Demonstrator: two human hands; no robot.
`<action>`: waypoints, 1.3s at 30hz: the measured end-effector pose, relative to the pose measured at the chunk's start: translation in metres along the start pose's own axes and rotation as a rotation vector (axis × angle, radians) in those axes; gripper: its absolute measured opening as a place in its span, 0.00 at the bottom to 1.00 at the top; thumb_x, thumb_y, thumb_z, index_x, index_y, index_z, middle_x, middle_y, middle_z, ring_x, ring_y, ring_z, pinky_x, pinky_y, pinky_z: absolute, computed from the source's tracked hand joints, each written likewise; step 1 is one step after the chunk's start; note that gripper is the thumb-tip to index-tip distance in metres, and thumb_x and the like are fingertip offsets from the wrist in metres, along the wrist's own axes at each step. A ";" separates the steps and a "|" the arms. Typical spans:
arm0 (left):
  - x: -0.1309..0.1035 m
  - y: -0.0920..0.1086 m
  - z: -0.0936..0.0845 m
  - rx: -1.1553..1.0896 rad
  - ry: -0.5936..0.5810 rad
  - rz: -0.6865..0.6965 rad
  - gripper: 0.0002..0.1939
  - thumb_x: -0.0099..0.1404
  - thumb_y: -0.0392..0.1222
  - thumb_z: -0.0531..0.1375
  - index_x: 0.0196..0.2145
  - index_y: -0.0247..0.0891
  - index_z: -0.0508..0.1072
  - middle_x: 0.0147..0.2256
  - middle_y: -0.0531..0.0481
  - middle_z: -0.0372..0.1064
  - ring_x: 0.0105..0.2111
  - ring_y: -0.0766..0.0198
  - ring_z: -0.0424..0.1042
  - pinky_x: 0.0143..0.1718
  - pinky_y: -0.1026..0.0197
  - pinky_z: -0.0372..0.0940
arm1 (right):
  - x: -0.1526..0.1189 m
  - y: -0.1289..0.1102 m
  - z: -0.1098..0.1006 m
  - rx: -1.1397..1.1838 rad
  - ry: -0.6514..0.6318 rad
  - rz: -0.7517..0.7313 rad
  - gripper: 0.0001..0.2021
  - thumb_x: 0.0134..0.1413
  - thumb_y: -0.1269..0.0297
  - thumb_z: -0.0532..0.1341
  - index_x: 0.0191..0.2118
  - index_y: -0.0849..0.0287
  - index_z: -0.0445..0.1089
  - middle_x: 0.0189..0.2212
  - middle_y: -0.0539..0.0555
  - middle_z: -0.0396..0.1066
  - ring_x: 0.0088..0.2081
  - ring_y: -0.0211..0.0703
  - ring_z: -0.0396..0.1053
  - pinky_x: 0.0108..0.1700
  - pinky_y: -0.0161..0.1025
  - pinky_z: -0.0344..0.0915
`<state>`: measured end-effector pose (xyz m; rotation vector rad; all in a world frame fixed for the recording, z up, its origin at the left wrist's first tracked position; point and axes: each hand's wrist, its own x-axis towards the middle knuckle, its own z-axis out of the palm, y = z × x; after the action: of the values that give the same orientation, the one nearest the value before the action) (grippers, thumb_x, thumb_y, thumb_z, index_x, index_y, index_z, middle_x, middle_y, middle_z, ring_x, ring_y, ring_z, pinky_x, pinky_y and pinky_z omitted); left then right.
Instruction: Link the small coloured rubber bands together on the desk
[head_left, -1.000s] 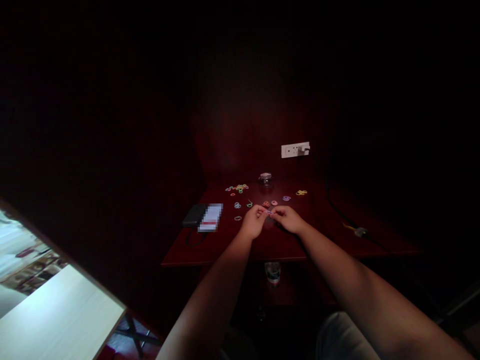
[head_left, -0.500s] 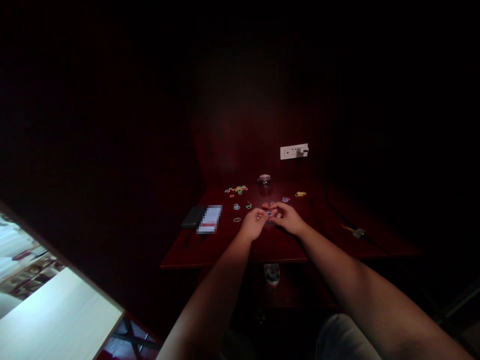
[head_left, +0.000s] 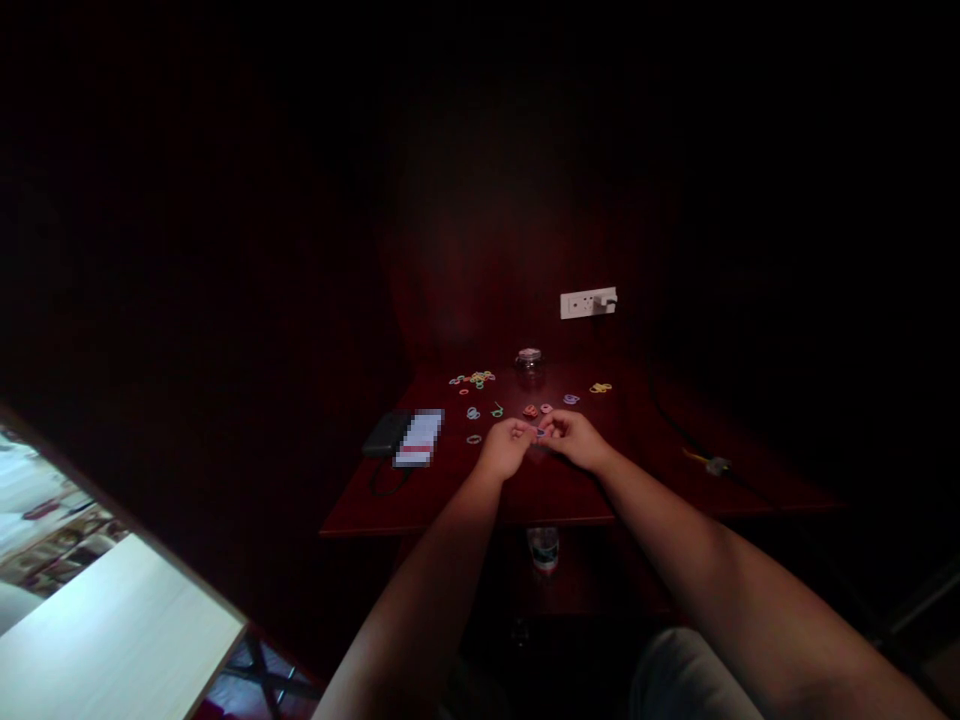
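My left hand [head_left: 507, 447] and my right hand [head_left: 576, 440] meet over the dark red table, thumbs and fingertips pinched together. Between them is a small bluish hair tie [head_left: 540, 432], mostly covered by the fingers. Just beyond the fingertips lie an orange bunch of hair ties [head_left: 531, 411] and a pink one [head_left: 547, 408]. To the left are light blue ties [head_left: 473, 413], a green one [head_left: 498, 411] and a single pale ring [head_left: 474, 440]. Purple ties [head_left: 571, 399] and yellow ties [head_left: 601, 388] rest to the right.
A mixed pile of coloured ties [head_left: 478, 379] lies at the back left, near a clear lidded jar [head_left: 529, 361]. A phone [head_left: 420, 438] and a black case-like object [head_left: 386, 433] occupy the left side. A cable with a connector [head_left: 718, 466] runs along the right. Below is a cup [head_left: 544, 549].
My fingertips have shifted slightly around the bluish hair tie, which shows less of its ring shape now. The right fingers have drawn back a little, uncovering the pink tie.
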<state>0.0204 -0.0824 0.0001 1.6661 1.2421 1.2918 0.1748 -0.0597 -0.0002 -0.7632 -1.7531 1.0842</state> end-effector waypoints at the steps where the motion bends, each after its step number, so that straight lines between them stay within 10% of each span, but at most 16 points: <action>1: 0.000 0.000 0.000 0.004 -0.002 0.003 0.05 0.57 0.36 0.57 0.27 0.31 0.71 0.24 0.48 0.71 0.24 0.69 0.68 0.29 0.66 0.61 | 0.000 0.000 0.000 -0.013 0.007 0.003 0.17 0.33 0.57 0.69 0.26 0.62 0.66 0.17 0.46 0.62 0.18 0.29 0.55 0.20 0.30 0.51; 16: 0.005 -0.009 0.000 -0.138 0.045 0.102 0.10 0.55 0.39 0.61 0.34 0.32 0.72 0.31 0.44 0.73 0.29 0.67 0.70 0.34 0.64 0.64 | -0.002 -0.002 -0.002 -0.175 -0.013 -0.025 0.19 0.48 0.48 0.58 0.23 0.62 0.66 0.16 0.48 0.61 0.19 0.34 0.57 0.22 0.33 0.53; 28: 0.003 -0.006 -0.004 -0.065 -0.035 0.142 0.12 0.55 0.41 0.61 0.36 0.32 0.76 0.31 0.45 0.74 0.28 0.65 0.70 0.32 0.63 0.64 | 0.001 0.003 -0.003 -0.193 -0.131 -0.013 0.20 0.47 0.49 0.58 0.22 0.64 0.68 0.17 0.49 0.62 0.20 0.33 0.56 0.24 0.33 0.52; 39: 0.003 -0.008 -0.003 -0.003 0.049 0.113 0.12 0.55 0.44 0.60 0.33 0.33 0.75 0.30 0.46 0.73 0.26 0.66 0.68 0.29 0.65 0.62 | 0.002 0.005 -0.004 0.096 0.046 0.035 0.18 0.36 0.54 0.66 0.29 0.60 0.63 0.17 0.43 0.59 0.18 0.30 0.56 0.21 0.31 0.52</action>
<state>0.0159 -0.0769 -0.0050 1.7329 1.1881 1.4091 0.1781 -0.0541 -0.0029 -0.7560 -1.6421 1.1571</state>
